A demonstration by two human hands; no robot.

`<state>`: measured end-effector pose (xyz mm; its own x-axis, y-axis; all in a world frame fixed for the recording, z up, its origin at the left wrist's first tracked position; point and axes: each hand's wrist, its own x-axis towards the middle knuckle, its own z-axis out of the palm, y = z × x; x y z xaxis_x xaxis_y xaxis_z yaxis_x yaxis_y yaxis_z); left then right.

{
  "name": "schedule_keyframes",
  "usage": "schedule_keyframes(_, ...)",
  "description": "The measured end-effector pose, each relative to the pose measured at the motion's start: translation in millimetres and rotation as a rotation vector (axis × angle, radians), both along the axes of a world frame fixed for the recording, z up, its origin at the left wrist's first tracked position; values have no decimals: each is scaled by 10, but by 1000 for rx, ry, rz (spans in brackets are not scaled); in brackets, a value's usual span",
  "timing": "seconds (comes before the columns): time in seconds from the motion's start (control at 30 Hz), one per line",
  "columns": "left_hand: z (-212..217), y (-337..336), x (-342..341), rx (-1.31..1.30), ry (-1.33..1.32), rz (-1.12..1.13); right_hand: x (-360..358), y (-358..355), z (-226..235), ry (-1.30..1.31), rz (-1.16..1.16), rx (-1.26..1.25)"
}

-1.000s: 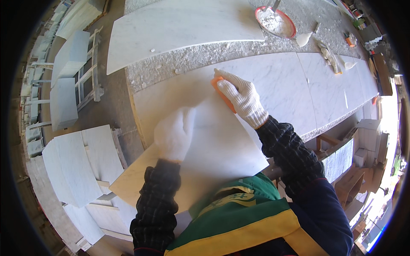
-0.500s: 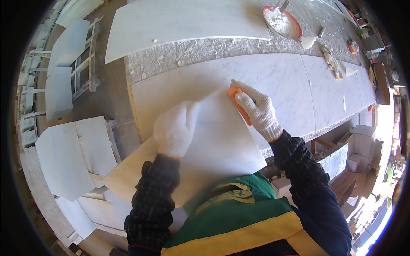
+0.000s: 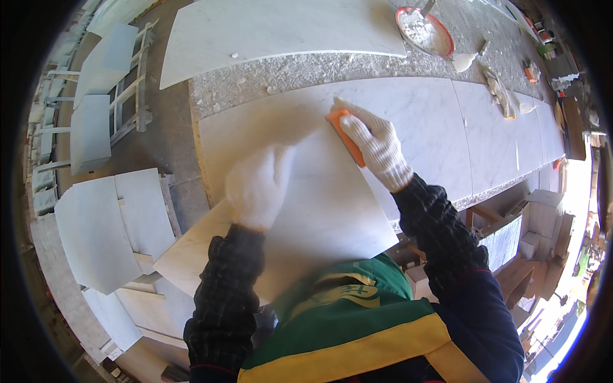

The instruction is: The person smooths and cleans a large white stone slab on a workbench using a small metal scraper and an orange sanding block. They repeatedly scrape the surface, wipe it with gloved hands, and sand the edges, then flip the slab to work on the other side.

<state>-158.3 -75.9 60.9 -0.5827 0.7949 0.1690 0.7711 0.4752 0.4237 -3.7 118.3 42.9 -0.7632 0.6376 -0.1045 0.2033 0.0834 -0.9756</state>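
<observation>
A white marble tile [image 3: 332, 207] is tilted up against my body, over the near side of the workbench. My left hand [image 3: 257, 188], in a white knit glove, is closed at the tile's left edge; its fingers are blurred and partly hidden. My right hand [image 3: 380, 145], gloved too, grips a flat orange sanding block [image 3: 350, 142] with a greyish face. That block lies along the tile's right edge near its far corner. Beneath both hands, more veined marble tiles [image 3: 421, 127] lie in a row on the bench.
Across the rough grey bench [image 3: 268, 80] lies a large pale slab [image 3: 281, 32]. A red-rimmed bowl [image 3: 452, 48] of white paste stands at the far right, near a used glove [image 3: 498, 92]. Stacked slabs [image 3: 96, 230] fill the left side; boxes [image 3: 539, 210] sit at the right.
My right hand has slid the orange sanding block along the tile's edge, away from me and slightly left. The left hand has shifted only a little.
</observation>
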Motion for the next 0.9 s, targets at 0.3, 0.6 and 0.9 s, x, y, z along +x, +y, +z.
schedule_keyframes(0.3, -41, -10, 9, 144, 76, 31, -410, 690, 538, 0, 403, 517)
schedule_keyframes(0.6, -154, -5, 27, 260, 47, 183, -1000, 712, 929, -303, 932, 641)
schedule_keyframes(0.9, -119, 6, 25, 259, 45, 166, -1093, 761, 728, -247, 1014, 614)
